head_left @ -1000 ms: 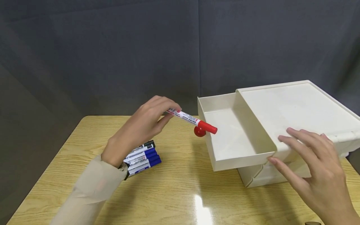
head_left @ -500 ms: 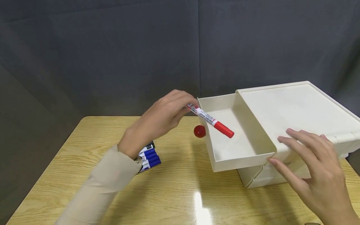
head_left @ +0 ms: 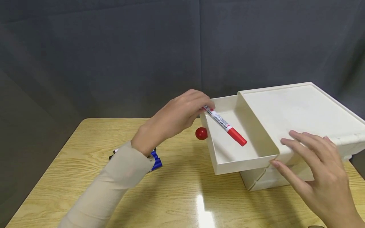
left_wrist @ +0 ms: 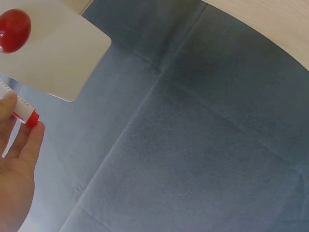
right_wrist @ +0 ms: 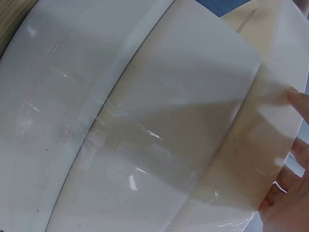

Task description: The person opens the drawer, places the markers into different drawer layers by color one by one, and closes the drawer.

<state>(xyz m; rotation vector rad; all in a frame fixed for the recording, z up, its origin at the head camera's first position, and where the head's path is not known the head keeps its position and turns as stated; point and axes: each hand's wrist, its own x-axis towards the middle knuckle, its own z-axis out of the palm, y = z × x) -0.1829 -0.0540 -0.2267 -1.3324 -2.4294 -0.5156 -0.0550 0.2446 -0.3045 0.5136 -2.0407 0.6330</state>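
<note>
A white marker with a red cap is pinched near its rear end by my left hand. Its capped end slants down over the pulled-out drawer of a white plastic drawer box. The left wrist view catches the marker's red rear end between thumb and fingers, beside the drawer front. A round red knob sits on that front. My right hand rests on the box's near edge, fingers on top and thumb at the side; the right wrist view has it at the right edge.
Several blue-capped markers lie on the wooden table, partly hidden behind my left sleeve. A dark grey curtain hangs behind the table. A small brown round edge peeks in at the bottom right.
My left hand has moved right with the red-capped marker, from left of the knob to over the drawer. The marker tilts more steeply down. My right hand has stayed on the box.
</note>
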